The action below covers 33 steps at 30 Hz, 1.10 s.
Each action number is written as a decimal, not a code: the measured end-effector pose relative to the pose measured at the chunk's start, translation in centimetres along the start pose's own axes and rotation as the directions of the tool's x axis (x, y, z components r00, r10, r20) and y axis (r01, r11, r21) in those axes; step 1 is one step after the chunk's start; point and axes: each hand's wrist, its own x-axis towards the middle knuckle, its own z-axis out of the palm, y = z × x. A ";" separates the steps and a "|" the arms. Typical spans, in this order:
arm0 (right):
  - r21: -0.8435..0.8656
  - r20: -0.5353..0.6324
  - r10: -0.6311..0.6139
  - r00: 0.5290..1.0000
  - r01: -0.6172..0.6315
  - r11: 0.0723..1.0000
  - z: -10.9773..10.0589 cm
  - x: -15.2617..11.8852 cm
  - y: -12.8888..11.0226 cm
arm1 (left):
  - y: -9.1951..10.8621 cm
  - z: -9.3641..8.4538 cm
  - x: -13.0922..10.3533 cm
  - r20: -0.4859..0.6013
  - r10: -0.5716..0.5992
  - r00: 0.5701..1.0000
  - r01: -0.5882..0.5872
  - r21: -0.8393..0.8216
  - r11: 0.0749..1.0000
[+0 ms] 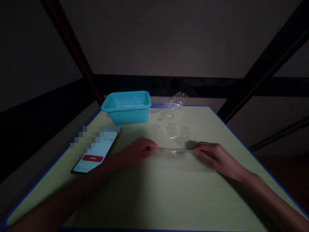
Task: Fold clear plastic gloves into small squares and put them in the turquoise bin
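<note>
A clear plastic disposable glove point(172, 138) lies on the table, its finger parts pointing away from me. My left hand point(141, 149) pinches the glove's near edge at the left. At the right end of the same edge, my right hand point(212, 154) is closed on it between thumb and fingers. The edge is drawn straight between the two hands, slightly off the tabletop as far as I can see. Beyond it rests a crumpled heap of more clear plastic gloves point(172, 103) near the table's far edge; how many cannot be made out.
An open turquoise plastic basin point(127, 114) stands at the back left. A phone point(96, 153) with a lit timer screen lies at the left, close to my left forearm. The pale table point(164, 199) has a blue rim, with a wall behind it.
</note>
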 end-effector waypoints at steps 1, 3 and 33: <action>0.037 0.008 0.036 0.999 -0.037 0.999 -0.1 0.2 0.1 | 0.0 -0.3 0.4 0.021 -0.043 0.999 0.044 -0.040 0.998; 0.114 0.027 0.099 0.995 -0.101 0.988 -0.1 0.6 0.3 | 0.0 -0.8 1.2 0.048 -0.109 0.993 0.114 -0.130 0.985; 0.393 -0.168 0.382 0.909 -0.294 0.871 2.4 2.1 1.1 | 0.2 0.1 3.6 -0.055 -0.487 0.872 0.433 -0.382 0.817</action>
